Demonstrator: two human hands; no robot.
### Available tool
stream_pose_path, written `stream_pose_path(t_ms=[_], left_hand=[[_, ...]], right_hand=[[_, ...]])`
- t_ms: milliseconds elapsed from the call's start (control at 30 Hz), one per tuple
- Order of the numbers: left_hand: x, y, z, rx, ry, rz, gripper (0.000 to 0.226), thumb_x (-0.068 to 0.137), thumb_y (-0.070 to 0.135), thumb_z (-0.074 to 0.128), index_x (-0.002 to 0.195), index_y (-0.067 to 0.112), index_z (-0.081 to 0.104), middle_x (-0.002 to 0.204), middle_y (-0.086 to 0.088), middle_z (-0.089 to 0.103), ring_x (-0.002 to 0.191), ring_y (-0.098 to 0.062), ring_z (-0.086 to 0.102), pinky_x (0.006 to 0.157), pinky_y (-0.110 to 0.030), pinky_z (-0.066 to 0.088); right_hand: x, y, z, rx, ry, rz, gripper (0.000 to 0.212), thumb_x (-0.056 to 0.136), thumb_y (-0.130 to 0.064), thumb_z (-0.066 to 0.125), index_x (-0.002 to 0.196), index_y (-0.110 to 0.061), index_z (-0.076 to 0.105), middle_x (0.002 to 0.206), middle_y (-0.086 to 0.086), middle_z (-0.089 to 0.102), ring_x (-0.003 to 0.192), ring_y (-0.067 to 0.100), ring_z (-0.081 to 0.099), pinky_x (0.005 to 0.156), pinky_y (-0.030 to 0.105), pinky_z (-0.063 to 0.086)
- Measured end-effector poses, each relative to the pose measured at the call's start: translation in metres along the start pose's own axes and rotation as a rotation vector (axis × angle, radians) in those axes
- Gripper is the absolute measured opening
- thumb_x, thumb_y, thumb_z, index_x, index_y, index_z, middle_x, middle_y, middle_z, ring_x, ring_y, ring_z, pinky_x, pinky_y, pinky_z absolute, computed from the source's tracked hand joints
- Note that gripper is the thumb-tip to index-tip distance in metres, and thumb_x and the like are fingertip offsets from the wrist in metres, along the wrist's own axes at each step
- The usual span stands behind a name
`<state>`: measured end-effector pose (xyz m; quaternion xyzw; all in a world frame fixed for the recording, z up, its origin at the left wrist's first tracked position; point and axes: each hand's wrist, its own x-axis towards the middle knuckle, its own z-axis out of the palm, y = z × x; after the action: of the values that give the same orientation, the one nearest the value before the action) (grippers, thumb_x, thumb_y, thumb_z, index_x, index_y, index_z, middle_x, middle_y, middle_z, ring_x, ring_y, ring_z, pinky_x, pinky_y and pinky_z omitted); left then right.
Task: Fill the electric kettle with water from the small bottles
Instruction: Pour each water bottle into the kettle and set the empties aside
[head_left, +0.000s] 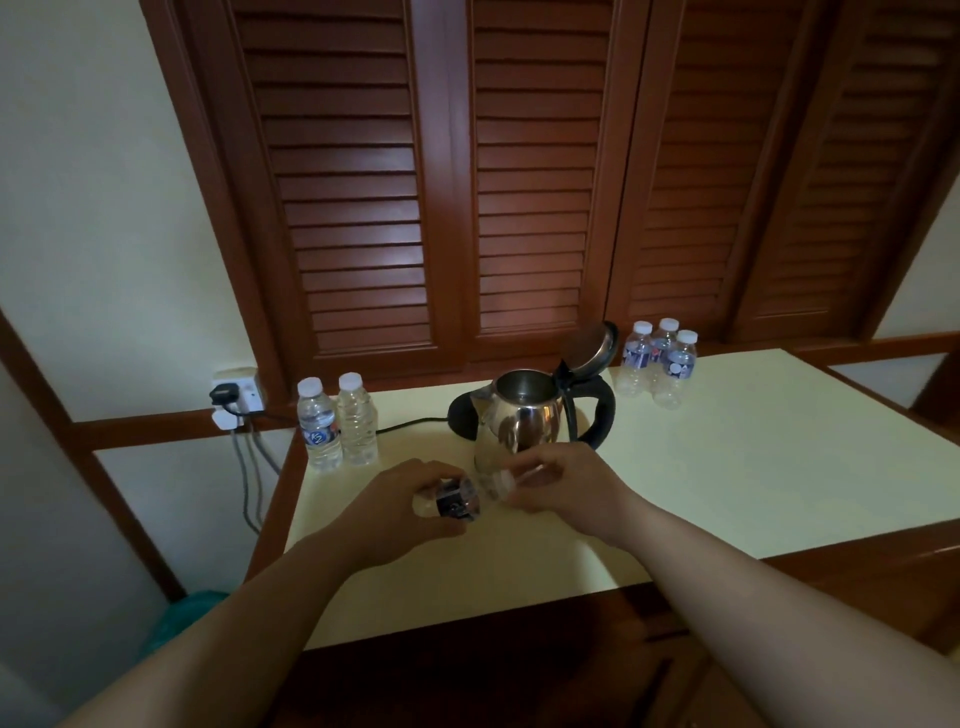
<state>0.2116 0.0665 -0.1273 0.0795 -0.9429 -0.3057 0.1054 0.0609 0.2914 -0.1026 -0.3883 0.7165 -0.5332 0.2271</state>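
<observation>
A steel electric kettle (524, 421) with a black handle stands mid-table, its lid (592, 349) hinged open. In front of it I hold a small water bottle (462, 500) lying sideways. My left hand (400, 512) grips its body. My right hand (561, 480) is closed around its cap end. Two capped bottles (337, 423) stand at the table's left rear. Three capped bottles (657, 364) stand right of the kettle.
The pale table (753, 467) has wooden edging and louvred wooden doors (519, 182) behind it. The kettle's black cord (410, 427) runs left to a wall socket (236, 395). A teal bag (182, 618) lies on the floor at the left.
</observation>
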Motion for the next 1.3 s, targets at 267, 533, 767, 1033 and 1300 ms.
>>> stream_pose_path(t_ms=[267, 533, 767, 1033, 1300], left_hand=[[0.016, 0.029, 0.014, -0.014, 0.036, 0.036, 0.056, 0.075, 0.048, 0.088, 0.126, 0.046, 0.064, 0.112, 0.017, 0.065, 0.100, 0.001, 0.062, 0.092, -0.029, 0.056], [0.035, 0.077, 0.049, 0.034, 0.136, 0.011, 0.058, 0.075, 0.044, 0.090, 0.128, 0.044, 0.066, 0.102, 0.012, 0.063, 0.091, -0.002, 0.059, 0.084, -0.027, 0.052], [0.066, 0.136, 0.087, -0.023, 0.137, 0.019, 0.048, 0.080, 0.039, 0.087, 0.124, 0.041, 0.068, 0.112, 0.019, 0.066, 0.102, 0.000, 0.063, 0.090, -0.022, 0.052], [0.118, 0.189, 0.130, -0.222, 0.051, -0.105, 0.052, 0.083, 0.038, 0.086, 0.132, 0.035, 0.066, 0.112, 0.014, 0.075, 0.103, -0.005, 0.071, 0.092, -0.034, 0.061], [0.160, 0.221, 0.163, -0.252, 0.092, -0.096, 0.047, 0.082, 0.031, 0.088, 0.125, 0.030, 0.070, 0.108, 0.011, 0.076, 0.100, -0.010, 0.073, 0.091, -0.040, 0.060]], right_hand=[[-0.007, 0.006, -0.034, 0.010, -0.056, -0.006, 0.016, 0.094, -0.017, 0.077, 0.109, -0.011, 0.078, 0.095, 0.008, 0.079, 0.088, 0.022, 0.076, 0.076, 0.028, 0.061], [-0.003, 0.027, -0.081, -0.186, -0.095, 0.041, 0.025, 0.104, -0.029, 0.062, 0.098, -0.006, 0.069, 0.080, 0.011, 0.074, 0.073, 0.027, 0.073, 0.067, 0.033, 0.062], [-0.004, 0.049, -0.161, -0.007, -0.159, 0.057, 0.016, 0.098, -0.019, 0.071, 0.100, -0.004, 0.076, 0.088, 0.017, 0.077, 0.081, 0.027, 0.076, 0.073, 0.029, 0.061], [0.007, 0.075, -0.254, -0.053, -0.203, -0.082, 0.022, 0.083, -0.002, 0.083, 0.104, -0.010, 0.080, 0.094, 0.002, 0.079, 0.088, 0.015, 0.074, 0.081, 0.026, 0.061], [0.017, 0.089, -0.304, -0.235, -0.247, -0.026, 0.031, 0.101, -0.032, 0.066, 0.087, -0.004, 0.071, 0.071, 0.008, 0.073, 0.063, 0.018, 0.070, 0.071, 0.036, 0.060]])
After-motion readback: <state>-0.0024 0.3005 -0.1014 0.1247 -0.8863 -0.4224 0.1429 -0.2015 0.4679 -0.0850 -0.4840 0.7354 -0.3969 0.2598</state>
